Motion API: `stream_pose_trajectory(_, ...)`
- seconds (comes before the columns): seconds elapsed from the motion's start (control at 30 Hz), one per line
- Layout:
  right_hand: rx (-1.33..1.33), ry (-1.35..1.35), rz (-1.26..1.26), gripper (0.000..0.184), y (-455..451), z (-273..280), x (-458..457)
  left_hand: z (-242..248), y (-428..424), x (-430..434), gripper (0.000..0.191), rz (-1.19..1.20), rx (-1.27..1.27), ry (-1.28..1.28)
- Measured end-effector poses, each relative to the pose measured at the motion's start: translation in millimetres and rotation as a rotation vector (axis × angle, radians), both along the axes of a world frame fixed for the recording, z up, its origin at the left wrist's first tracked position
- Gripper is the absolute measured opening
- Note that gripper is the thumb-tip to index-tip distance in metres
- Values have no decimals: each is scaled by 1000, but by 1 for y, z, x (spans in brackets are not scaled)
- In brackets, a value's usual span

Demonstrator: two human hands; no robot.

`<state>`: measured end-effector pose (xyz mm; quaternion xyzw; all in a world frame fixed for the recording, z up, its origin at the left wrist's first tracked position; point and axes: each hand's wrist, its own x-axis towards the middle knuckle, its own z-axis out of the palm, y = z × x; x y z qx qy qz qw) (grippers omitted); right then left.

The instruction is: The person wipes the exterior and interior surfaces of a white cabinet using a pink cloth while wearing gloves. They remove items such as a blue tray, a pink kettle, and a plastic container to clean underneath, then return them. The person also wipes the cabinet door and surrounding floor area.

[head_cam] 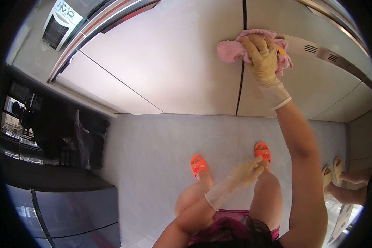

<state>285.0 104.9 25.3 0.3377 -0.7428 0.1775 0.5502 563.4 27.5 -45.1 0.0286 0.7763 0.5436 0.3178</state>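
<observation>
My right hand (262,59), in a pale latex-like glove, presses a pink fluffy cloth (231,51) against the white cabinet front. The cloth lies across the dark vertical gap (241,83) between two panels and reaches the left end of a vented strip (324,53). Part of the cloth is hidden under my fingers. My left hand (245,172), gloved the same way, hangs above my knees with nothing in it, its fingers loosely bent and slightly apart.
On the counter at upper left stands a white microwave oven (62,24). A glossy black appliance (59,130) and a blue-grey cabinet-like unit (77,214) line the left side. Another person's feet in beige slippers (338,167) are at the right. My orange slippers (199,166) stand on the grey floor (148,148).
</observation>
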Motion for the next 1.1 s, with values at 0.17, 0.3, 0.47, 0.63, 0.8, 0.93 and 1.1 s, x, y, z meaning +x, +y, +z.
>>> stream_pose_trajectory(0.17,-121,-55,-169,64,80,-10,-8,-25,7,1,36,53,82,153)
stream_pose_trajectory(0.3,-443,5,-154,56,116,-15,-13,-35,10,10,25,107,88,339)
stream_pose_trajectory(0.47,-655,109,-272,52,51,-9,-21,-27,19,3,22,83,46,325)
stream_pose_trajectory(0.63,-270,3,-279,54,76,-4,6,-32,25,13,18,92,114,290)
stream_pose_trajectory(0.8,-671,2,-283,57,156,-25,-18,-21,25,1,50,-139,-99,106)
stream_pose_trajectory(0.93,-625,106,-492,38,135,-26,-32,-13,28,-3,50,-116,-105,187)
stream_pose_trajectory(1.1,-219,-31,-243,58,12,12,21,-30,34,-1,36,-46,-42,264)
